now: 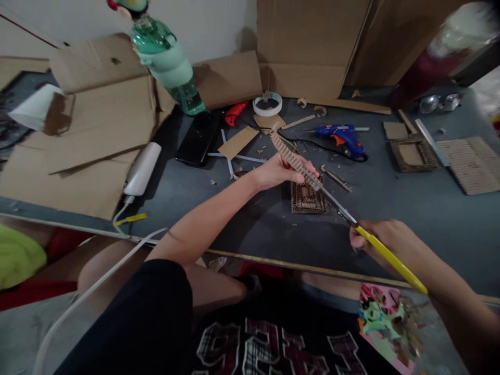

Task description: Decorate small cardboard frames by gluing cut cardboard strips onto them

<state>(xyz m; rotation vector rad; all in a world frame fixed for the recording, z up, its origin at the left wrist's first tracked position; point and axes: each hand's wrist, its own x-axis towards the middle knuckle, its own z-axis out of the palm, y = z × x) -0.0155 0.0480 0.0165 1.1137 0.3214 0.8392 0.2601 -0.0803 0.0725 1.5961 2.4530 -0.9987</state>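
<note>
Between the thumb and fingers of my left hand (283,171) is a narrow corrugated cardboard strip (288,152), slanting from upper left to lower right. My right hand (385,237) grips the yellow handle of a pair of scissors (385,256). The blades reach up and left to the lower end of the strip; whether they are cutting cannot be made out. Below my left hand, a small square built of layered corrugated cardboard (308,204) lies on the dark table (250,221), partly covered by the hand and strip.
A blue glue gun (346,138), tape roll (267,105) and phone (198,138) lie further back. Cardboard sheets (105,125) and a green bottle (167,65) occupy the left. At right are a small cardboard frame (414,155), ridged cardboard (474,164) and glasses (439,103). Scraps surround my hands.
</note>
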